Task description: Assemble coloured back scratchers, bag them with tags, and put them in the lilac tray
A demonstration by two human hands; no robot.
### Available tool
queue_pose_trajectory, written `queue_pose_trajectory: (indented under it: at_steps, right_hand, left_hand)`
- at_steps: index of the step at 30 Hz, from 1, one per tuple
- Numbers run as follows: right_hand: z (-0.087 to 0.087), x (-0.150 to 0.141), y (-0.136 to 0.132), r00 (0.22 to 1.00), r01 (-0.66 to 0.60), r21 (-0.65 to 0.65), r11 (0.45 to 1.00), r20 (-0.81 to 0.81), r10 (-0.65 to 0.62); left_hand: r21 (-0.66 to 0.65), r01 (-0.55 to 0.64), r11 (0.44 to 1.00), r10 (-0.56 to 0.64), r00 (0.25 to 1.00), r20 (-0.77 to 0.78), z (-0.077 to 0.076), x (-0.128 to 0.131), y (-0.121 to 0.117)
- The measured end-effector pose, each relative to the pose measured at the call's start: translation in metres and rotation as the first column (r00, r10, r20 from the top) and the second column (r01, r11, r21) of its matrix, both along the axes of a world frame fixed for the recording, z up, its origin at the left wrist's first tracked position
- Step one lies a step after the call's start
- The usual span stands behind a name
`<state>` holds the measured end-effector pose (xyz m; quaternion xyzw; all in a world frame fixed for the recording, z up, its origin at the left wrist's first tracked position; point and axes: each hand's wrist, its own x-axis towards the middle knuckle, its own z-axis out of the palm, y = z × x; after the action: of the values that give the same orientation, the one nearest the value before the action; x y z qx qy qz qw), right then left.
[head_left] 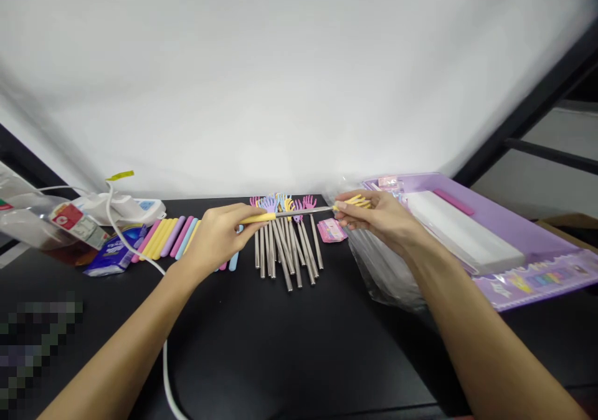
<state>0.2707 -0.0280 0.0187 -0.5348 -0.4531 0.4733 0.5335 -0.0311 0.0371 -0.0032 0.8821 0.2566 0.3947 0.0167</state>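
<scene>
A back scratcher (306,211) with a metal rod stretches level between my two hands above the table. My left hand (217,233) is closed around its yellow handle. At the other end, the fingers of my right hand (374,217) pinch the base of the yellow claw-shaped head. Below and behind the rod lies a bunch of metal rods (287,245) with pink, purple, blue and yellow claw heads. To the left is a row of coloured handles (163,238), partly hidden by my left hand. Small pink cards (332,230) lie beneath my right hand.
A purple display box (509,233) and clear plastic bags (387,276) occupy the right side. At left are a power strip (147,208), a blue packet (114,255) and a bottle (51,227). A white cable (166,370) crosses the black table (280,351).
</scene>
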Motion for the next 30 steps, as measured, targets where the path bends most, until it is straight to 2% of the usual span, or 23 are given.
queue_pose_trajectory:
  at_steps: [3, 6, 9, 12, 16, 18, 20, 22, 24, 26, 27, 28, 30]
  right_hand:
    - [0.001, 0.006, -0.003, 0.978, -0.141, -0.053, 0.989, 0.149, 0.148]
    - [0.0, 0.001, -0.004, 0.955, -0.199, 0.023, 0.98, 0.229, 0.188]
    - [-0.003, -0.007, -0.003, 0.945, -0.238, 0.163, 0.958, 0.267, 0.189]
    - [-0.007, -0.015, -0.003, 0.95, -0.219, 0.27, 0.938, 0.278, 0.141]
    - [-0.007, -0.022, -0.008, 0.946, -0.21, 0.346, 0.914, 0.309, 0.1]
    - [-0.006, -0.024, -0.011, 0.936, -0.221, 0.371, 0.902, 0.342, 0.089]
    - [-0.005, -0.025, -0.014, 0.914, -0.254, 0.386, 0.887, 0.397, 0.09]
    - [-0.005, -0.025, -0.015, 0.888, -0.292, 0.399, 0.869, 0.45, 0.093]
    - [-0.006, -0.025, -0.016, 0.868, -0.326, 0.403, 0.855, 0.487, 0.101]
    - [-0.006, -0.025, -0.015, 0.86, -0.344, 0.387, 0.856, 0.497, 0.121]
    - [-0.005, -0.024, -0.015, 0.862, -0.343, 0.37, 0.864, 0.49, 0.132]
    - [-0.004, -0.024, -0.015, 0.868, -0.332, 0.35, 0.876, 0.476, 0.139]
    - [-0.001, -0.023, -0.015, 0.892, -0.289, 0.316, 0.904, 0.433, 0.134]
  left_hand:
    - [0.155, 0.034, 0.987, -0.028, 0.999, -0.039, -0.002, -0.003, 0.002]
    - [0.266, 0.071, 0.961, -0.036, 0.991, -0.132, 0.002, -0.004, 0.002]
    - [0.264, 0.084, 0.961, -0.03, 0.979, -0.202, 0.008, -0.003, -0.002]
    - [0.215, 0.095, 0.972, -0.049, 0.977, -0.208, 0.013, -0.001, -0.007]
    - [0.051, 0.122, 0.991, -0.113, 0.981, -0.155, 0.018, 0.002, -0.013]
    - [-0.082, 0.127, 0.988, -0.138, 0.981, -0.139, 0.021, 0.003, -0.016]
    - [-0.241, 0.126, 0.962, -0.161, 0.978, -0.134, 0.022, 0.003, -0.017]
    - [-0.414, 0.127, 0.901, -0.195, 0.973, -0.126, 0.022, 0.004, -0.017]
    - [-0.575, 0.133, 0.807, -0.241, 0.964, -0.115, 0.022, 0.004, -0.016]
    - [-0.674, 0.135, 0.727, -0.278, 0.954, -0.109, 0.022, 0.005, -0.016]
    - [-0.689, 0.127, 0.714, -0.277, 0.954, -0.111, 0.022, 0.006, -0.015]
    - [-0.676, 0.119, 0.727, -0.262, 0.958, -0.113, 0.022, 0.006, -0.015]
    - [-0.576, 0.115, 0.81, -0.199, 0.976, -0.084, 0.022, 0.006, -0.014]
